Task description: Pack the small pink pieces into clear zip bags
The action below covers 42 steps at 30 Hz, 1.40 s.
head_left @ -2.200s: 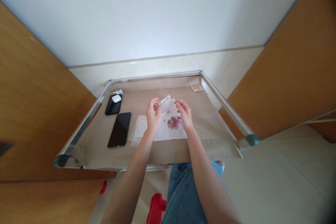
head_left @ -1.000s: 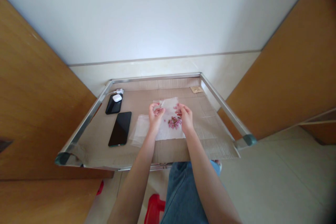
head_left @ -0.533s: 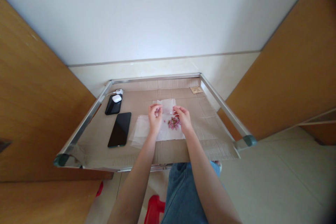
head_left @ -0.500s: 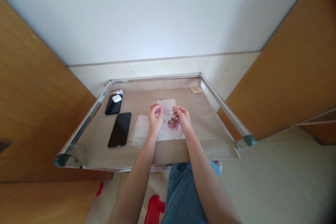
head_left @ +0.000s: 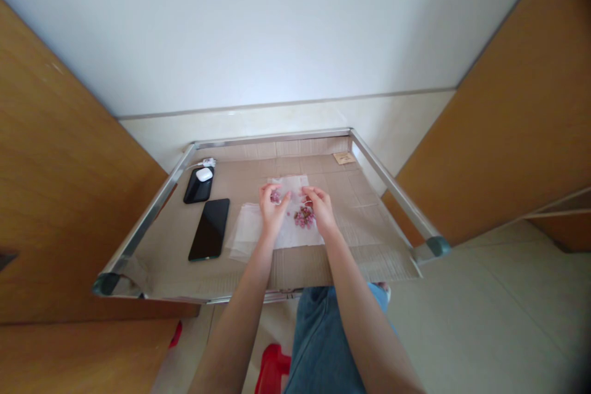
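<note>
My left hand (head_left: pixel 271 210) and my right hand (head_left: pixel 319 209) are both pinched on a small clear plastic bag (head_left: pixel 292 186), held low over the cardboard-covered table (head_left: pixel 360 209). A few pink pieces show inside the bag near my left fingers. Between my hands, on a flat clear plastic sheet (head_left: pixel 252 231), lies a small pile of pink beads (head_left: pixel 304 217), just left of my right fingers.
A black phone (head_left: pixel 210 229) lies left of the sheet, with a second dark phone (head_left: pixel 197 187) and a white earbud case (head_left: pixel 204 174) behind it. A metal rail (head_left: pixel 392 191) frames the table. Wooden panels stand on both sides. A red stool (head_left: pixel 272 369) sits below.
The bag has come down from a raised, puffed shape to a flatter, lower hold. Both hands moved slightly closer to the table and the bead pile.
</note>
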Each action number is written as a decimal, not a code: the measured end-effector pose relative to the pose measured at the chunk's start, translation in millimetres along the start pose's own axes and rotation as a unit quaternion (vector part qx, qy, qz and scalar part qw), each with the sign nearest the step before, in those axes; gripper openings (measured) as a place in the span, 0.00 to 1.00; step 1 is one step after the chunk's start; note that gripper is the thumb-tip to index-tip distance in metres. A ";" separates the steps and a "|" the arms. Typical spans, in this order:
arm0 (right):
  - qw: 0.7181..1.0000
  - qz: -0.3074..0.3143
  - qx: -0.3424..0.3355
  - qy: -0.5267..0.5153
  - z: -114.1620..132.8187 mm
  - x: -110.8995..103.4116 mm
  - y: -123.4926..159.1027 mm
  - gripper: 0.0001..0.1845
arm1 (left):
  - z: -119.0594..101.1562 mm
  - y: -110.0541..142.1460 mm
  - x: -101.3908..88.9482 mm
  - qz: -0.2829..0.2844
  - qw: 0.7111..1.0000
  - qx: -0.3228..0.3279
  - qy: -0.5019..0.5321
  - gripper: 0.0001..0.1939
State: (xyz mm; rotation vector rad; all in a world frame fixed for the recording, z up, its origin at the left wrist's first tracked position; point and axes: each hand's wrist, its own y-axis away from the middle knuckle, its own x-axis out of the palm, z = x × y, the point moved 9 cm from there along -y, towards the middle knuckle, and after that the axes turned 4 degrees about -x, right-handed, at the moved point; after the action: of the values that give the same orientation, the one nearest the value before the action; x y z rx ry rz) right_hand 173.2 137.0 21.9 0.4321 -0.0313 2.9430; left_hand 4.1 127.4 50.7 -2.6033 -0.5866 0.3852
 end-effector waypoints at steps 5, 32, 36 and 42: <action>1.000 0.023 -0.010 0.011 3.3 4.8 1.6 0.09 | -2.4 -0.3 -1.6 -0.007 1.000 0.005 -0.007 0.11; 0.994 0.087 -0.037 0.046 -4.7 18.1 -2.7 0.09 | -8.2 5.1 14.7 0.068 0.997 -0.007 0.040 0.07; 0.993 0.092 -0.047 0.058 -5.8 18.7 -4.3 0.09 | -12.5 5.6 14.8 0.074 0.997 0.003 0.031 0.08; 0.987 0.110 -0.081 0.087 -3.4 21.1 -3.5 0.11 | -10.7 4.4 14.6 0.070 0.997 0.011 0.011 0.08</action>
State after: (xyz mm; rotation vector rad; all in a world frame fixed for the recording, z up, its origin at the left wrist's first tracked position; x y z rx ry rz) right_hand 152.9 144.0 24.7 0.1563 -0.3122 3.1506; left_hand 22.1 126.7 55.4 -2.6322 -0.3913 0.4049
